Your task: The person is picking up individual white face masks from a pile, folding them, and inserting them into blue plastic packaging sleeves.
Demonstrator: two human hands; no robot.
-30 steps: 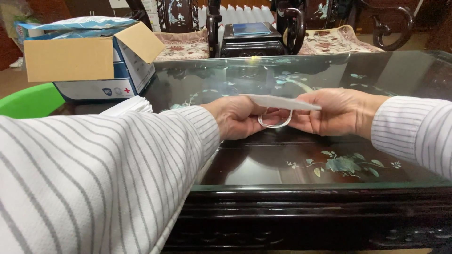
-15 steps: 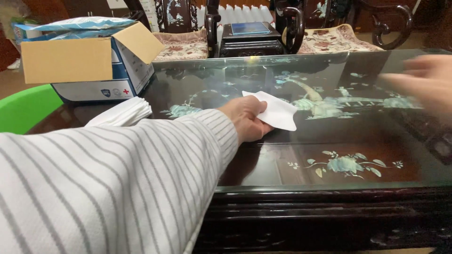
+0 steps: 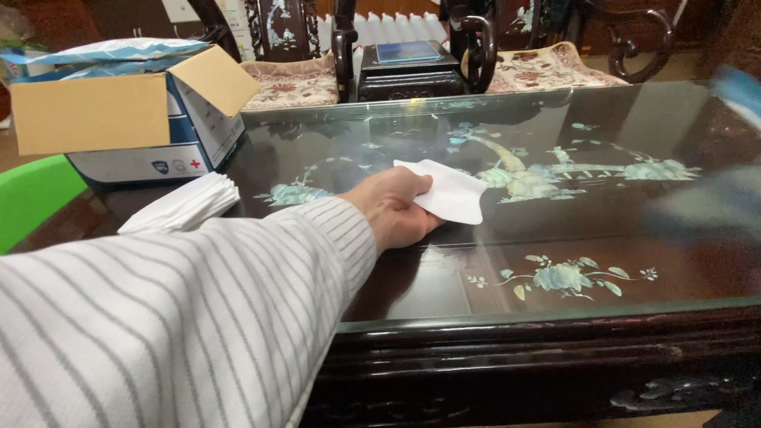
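My left hand [image 3: 396,212] rests on the glass-topped desk [image 3: 507,277], its grip closed on one edge of a white mask [image 3: 444,190] that lies flat on the glass near the desk's middle. My right hand shows only as a pale blur at the far right of the view, and I cannot tell whether its grip is released or clenched. A stack of white masks [image 3: 184,204] sits just left of my striped sleeve, near an open cardboard box [image 3: 119,111] at the desk's far left corner. A green chair [image 3: 32,198] stands beside the desk. As I judge it, the glass is slick and the mask is light: a loose pinch could let it slide away, and a sweep of my sleeve could knock the stack off the edge.
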